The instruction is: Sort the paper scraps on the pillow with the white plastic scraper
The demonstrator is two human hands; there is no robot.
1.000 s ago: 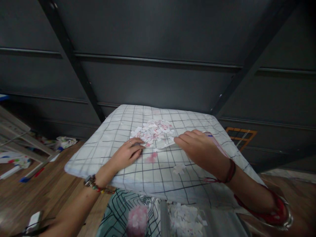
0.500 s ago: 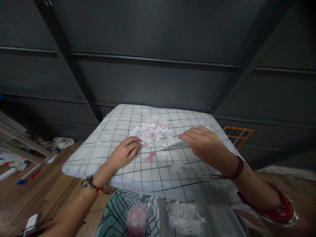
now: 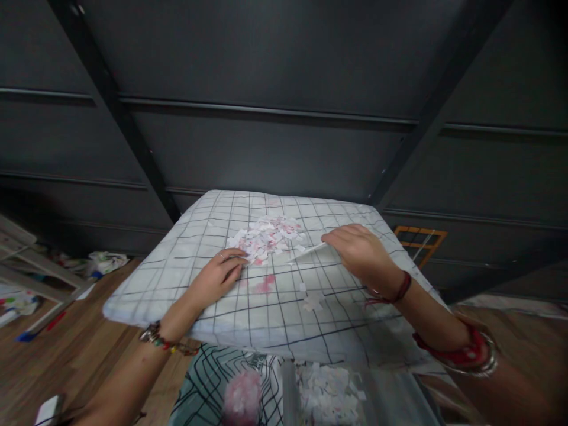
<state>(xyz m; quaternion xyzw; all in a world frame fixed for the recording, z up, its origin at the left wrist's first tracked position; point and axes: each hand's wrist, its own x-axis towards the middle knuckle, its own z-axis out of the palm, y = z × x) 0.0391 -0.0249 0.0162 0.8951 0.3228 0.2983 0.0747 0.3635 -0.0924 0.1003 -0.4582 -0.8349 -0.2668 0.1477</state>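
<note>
A loose heap of small paper scraps (image 3: 268,235), white with some pink, lies on a table covered with a white grid-patterned cloth (image 3: 186,260). My left hand (image 3: 216,278) rests at the near left edge of the heap, fingers stretched out and fingertips touching it. Between closed fingers, my right hand (image 3: 361,251) grips one end of a thin white strip (image 3: 308,252), perhaps paper or card. The strip slants down to the left, its far end close to the cloth right of the heap. A few stray scraps (image 3: 313,302) and a pink stain (image 3: 266,284) are nearer me.
Below the near table edge, a clear plastic container (image 3: 290,393) holds more paper scraps. Beside it sits a pink fluffy-looking bundle (image 3: 242,396) on dark-lined green fabric. A dark panelled wall (image 3: 275,160) stands behind the table; a ladder-like frame (image 3: 53,284) is at left.
The strip's left end has lifted a little and now shows a wider face, with my right hand still on it. A stray scrap has shifted nearer me. My left hand stays by the heap.
</note>
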